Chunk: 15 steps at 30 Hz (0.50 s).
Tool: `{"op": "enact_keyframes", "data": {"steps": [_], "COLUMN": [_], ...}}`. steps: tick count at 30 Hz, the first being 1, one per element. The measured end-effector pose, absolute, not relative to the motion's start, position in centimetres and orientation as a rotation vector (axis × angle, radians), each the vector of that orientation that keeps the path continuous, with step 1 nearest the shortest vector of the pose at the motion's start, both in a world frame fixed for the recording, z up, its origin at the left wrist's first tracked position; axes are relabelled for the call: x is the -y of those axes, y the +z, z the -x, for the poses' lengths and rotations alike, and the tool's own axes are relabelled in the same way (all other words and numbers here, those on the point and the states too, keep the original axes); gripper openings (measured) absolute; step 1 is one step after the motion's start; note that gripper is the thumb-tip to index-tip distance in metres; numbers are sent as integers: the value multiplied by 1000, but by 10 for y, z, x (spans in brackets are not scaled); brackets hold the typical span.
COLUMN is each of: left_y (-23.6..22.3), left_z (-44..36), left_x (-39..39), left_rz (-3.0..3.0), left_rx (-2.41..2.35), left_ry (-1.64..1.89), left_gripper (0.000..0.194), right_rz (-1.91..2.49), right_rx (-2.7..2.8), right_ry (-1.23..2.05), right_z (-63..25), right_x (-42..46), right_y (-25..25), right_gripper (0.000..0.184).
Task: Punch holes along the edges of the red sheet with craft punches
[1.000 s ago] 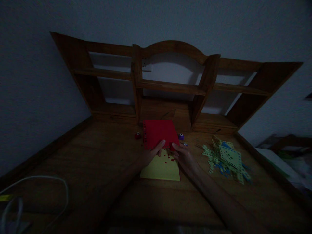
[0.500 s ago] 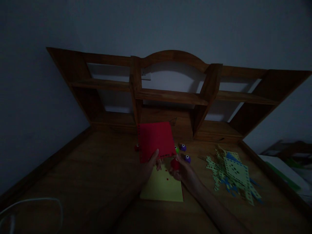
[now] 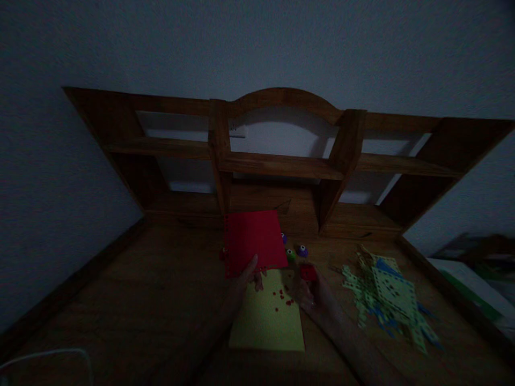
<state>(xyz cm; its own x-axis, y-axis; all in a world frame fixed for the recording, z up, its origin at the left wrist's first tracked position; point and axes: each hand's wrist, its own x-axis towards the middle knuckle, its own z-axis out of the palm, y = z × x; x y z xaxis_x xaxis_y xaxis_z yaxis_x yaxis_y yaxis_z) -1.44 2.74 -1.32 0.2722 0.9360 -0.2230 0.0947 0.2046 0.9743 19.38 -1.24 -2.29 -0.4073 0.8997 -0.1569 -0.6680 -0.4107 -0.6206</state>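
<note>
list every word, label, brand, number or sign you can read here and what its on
No words, labels, brands, numbers or signs can be read.
Red sheet in the left hand: no lettering shows.
Yellow sheet: no lettering shows either.
Small red object in the right hand: too dark and small to tell.
Wall socket: any marking is too small and dim to read.

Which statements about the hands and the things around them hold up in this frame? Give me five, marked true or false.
1. The left hand holds a red sheet. True.
2. The right hand is empty. False: the right hand holds a small red object.
3. Red bits lie on the yellow sheet. True.
4. The green and blue pieces lie left of the yellow sheet. False: the green and blue pieces lie to its right.
5. A green eyed object sits near a purple one. True.
</note>
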Motion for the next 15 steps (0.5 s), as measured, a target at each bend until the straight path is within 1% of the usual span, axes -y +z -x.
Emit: {"op": "enact_keyframes", "data": {"steps": [8, 13, 15], "left_y": [-25, -18, -14], "left_z": [22, 19, 16], "left_x": [-29, -30, -28], "left_rz": [-1141, -1169, -1182], "left_rx": [-1103, -1105, -1118], "left_ry": [816, 803, 858], "left_gripper": [72, 74, 73], "right_rz": [461, 407, 411], "right_rx": [535, 590, 601], "right_ry": [2015, 1994, 1986], "right_z": [-194, -194, -194], "right_x": [13, 11, 11], "right_y": [-21, -21, -20], "right_gripper": [42, 44, 46]}}
